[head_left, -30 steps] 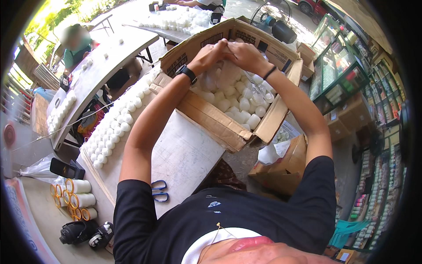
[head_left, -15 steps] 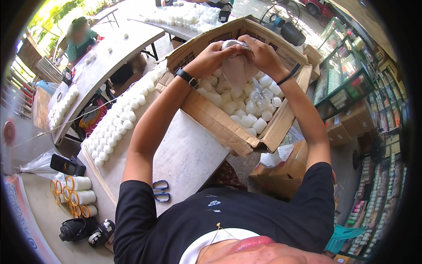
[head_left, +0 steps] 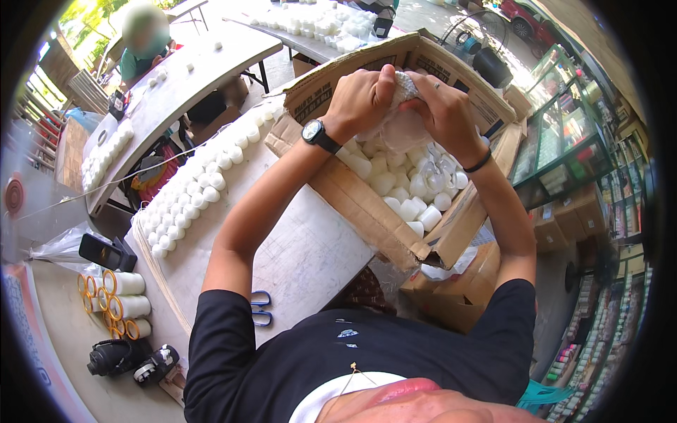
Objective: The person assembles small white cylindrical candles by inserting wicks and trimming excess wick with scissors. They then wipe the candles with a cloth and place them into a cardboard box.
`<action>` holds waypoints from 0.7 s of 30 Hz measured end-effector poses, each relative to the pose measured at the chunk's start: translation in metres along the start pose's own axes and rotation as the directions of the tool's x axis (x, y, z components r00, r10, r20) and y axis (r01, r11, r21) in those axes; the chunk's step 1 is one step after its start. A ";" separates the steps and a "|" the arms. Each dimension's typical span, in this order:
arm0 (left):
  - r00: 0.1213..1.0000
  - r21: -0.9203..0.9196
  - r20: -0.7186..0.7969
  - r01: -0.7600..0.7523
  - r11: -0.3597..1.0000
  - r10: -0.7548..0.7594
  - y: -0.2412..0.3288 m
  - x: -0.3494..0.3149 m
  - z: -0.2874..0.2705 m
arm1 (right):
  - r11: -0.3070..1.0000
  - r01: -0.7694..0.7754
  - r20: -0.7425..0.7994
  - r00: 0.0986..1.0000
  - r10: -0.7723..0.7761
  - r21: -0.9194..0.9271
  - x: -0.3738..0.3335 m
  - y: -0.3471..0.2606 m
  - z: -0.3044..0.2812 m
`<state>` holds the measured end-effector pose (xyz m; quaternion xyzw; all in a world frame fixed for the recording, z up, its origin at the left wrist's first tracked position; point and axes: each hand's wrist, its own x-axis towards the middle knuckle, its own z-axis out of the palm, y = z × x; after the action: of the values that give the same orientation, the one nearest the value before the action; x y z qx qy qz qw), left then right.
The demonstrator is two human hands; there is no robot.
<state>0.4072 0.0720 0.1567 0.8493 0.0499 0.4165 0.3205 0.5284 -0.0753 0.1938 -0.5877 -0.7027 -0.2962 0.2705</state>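
Both of my hands are raised over a cardboard box (head_left: pixel 360 204) full of white spool-like pieces (head_left: pixel 384 185). My left hand (head_left: pixel 361 102), with a watch at the wrist, is closed on one side of a thin, pale, translucent bag (head_left: pixel 402 132). On its other side, my right hand (head_left: pixel 446 109) grips it with bent fingers. A white textured part of the bag shows between the two hands, while its lower part hangs over the pieces. What lies inside it is unclear. Clear plastic items (head_left: pixel 438 175) rest on the pieces beside the bag.
Rows of white pieces (head_left: pixel 185 210) line the table (head_left: pixel 296 236) to my left, with blue-handled scissors (head_left: pixel 261 308) nearer me. Orange-rimmed white rolls (head_left: pixel 127 307) and a black camera (head_left: pixel 116 357) stand at lower left. Another person (head_left: pixel 141 56) sits beyond. Glass cases (head_left: pixel 557 127) stand right.
My view has shifted slightly, moving the box lower and rightward in the picture. My left hand has turned with its thumb up, and the bag's white textured part now shows between my hands.
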 end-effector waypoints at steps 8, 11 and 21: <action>0.984 -0.133 -0.175 0.005 0.991 -0.028 0.008 -0.003 0.010 | 0.995 -0.062 -0.064 0.996 0.066 0.076 0.004 -0.014 -0.004; 0.969 -0.189 -0.243 -0.005 0.982 -0.042 0.034 -0.008 0.010 | 0.979 -0.102 -0.167 0.977 0.132 0.179 0.014 -0.039 -0.005; 0.955 -0.596 -0.170 0.098 0.797 -0.245 0.070 -0.064 -0.041 | 0.997 0.063 -0.131 0.990 -0.059 0.032 0.039 -0.081 -0.020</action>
<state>0.3229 0.0145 0.1725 0.6460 0.0354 0.4795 0.5929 0.4429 -0.0750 0.2283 -0.5404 -0.7065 -0.3290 0.3170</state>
